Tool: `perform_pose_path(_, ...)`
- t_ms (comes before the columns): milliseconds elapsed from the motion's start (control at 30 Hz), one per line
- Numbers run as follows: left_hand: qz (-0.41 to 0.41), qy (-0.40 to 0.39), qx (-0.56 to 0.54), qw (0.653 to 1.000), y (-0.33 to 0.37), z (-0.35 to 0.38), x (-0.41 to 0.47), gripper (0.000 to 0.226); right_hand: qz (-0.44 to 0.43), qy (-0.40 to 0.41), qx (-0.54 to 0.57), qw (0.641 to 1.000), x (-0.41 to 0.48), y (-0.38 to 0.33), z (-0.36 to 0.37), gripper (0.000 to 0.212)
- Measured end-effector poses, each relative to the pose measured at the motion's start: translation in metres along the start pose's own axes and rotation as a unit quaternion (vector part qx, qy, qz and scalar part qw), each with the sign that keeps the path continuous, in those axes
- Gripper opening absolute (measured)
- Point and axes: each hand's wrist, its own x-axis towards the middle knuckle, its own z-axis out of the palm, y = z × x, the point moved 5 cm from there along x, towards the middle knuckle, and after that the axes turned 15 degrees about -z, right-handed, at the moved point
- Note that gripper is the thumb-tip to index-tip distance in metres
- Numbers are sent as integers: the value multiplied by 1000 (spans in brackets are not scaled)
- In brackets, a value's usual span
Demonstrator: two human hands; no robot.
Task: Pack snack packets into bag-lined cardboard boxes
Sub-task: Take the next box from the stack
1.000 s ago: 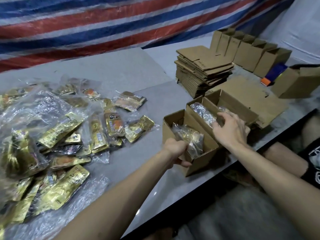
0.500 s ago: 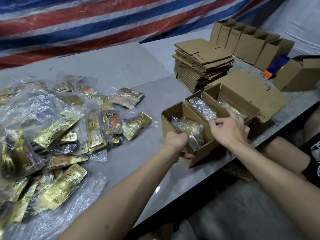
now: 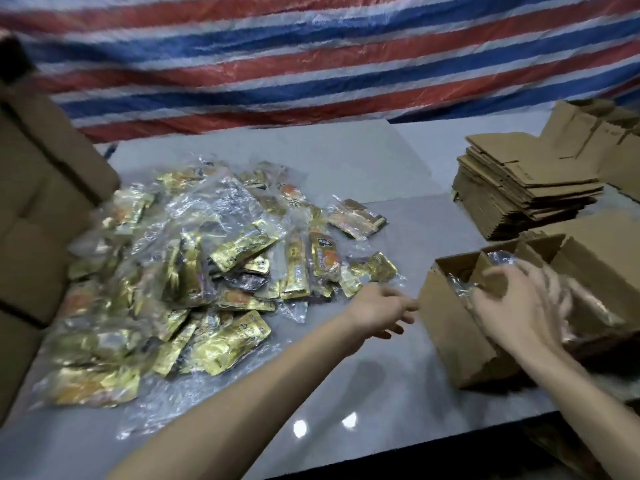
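Note:
A heap of gold snack packets [image 3: 194, 271] in clear wrap covers the left half of the grey table. At the right stands an open cardboard box [image 3: 450, 320] with a clear bag inside. My left hand [image 3: 377, 310] hovers over the table between the heap and the box, fingers apart and empty. Blurred by motion, my right hand [image 3: 519, 306] is over the box's open top, fingers spread on the flap and the bag; whether it grips anything is unclear. A second open box [image 3: 540, 247] stands just behind.
A stack of flat cardboard blanks [image 3: 526, 188] lies at the back right, with folded boxes [image 3: 588, 133] beyond it. A large carton [image 3: 38, 202] stands at the left edge. A striped tarp [image 3: 311, 57] hangs behind the table. Bare grey tabletop [image 3: 346, 393] lies in front.
My left hand has let go of the near box's edge and moved left toward the packets. The view has swung left. The right hand stays over the box.

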Motion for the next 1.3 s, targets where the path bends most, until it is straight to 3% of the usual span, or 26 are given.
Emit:
perform_pose_path(67,50,51,-28,997,-16,-49,-26,9,-84,-2,73,994,-3,-54,14,13)
perform_pose_path(133,87,111,-79,987,-45,-99,-58,11,-150,-23,166,974,-16,-108,32,13)
perform_pose_path(233,103,232,-133,958,-108,-170,-107,16,-183,-110,282,935,-49,-170,67,25)
perform_pose_path(333,80,385,-106,913,-182,-237,-158,15,-191,-229,335,894,-84,-220,111,21)
perform_pose_path(467,37,570,7,821,-255,-304,-222,16,-215,-315,359,852,-124,-281,148,19)
perform_pose_path(600,9,659,87,747,-287,-352,-271,22,-249,-348,370,824,-143,-329,163,19)
perform_pose_path(767,-33,777,124,616,-327,-400,-334,21,-260,-361,394,805,-146,-356,167,24)
perform_pose_path(900,-218,747,104,619,-379,-437,-347,46,-256,-370,395,801,-145,-362,167,19)
perform_pose_path(1000,-287,714,117,628,-405,-458,-347,38,-253,-378,394,798,-150,-368,169,15)
perform_pose_path(1133,-282,715,85,634,-418,-467,-345,18,-250,-374,396,800,-148,-368,169,16)
perform_pose_path(1300,-264,694,98,663,-409,-458,-345,18,-250,-370,391,805,-144,-365,172,20)
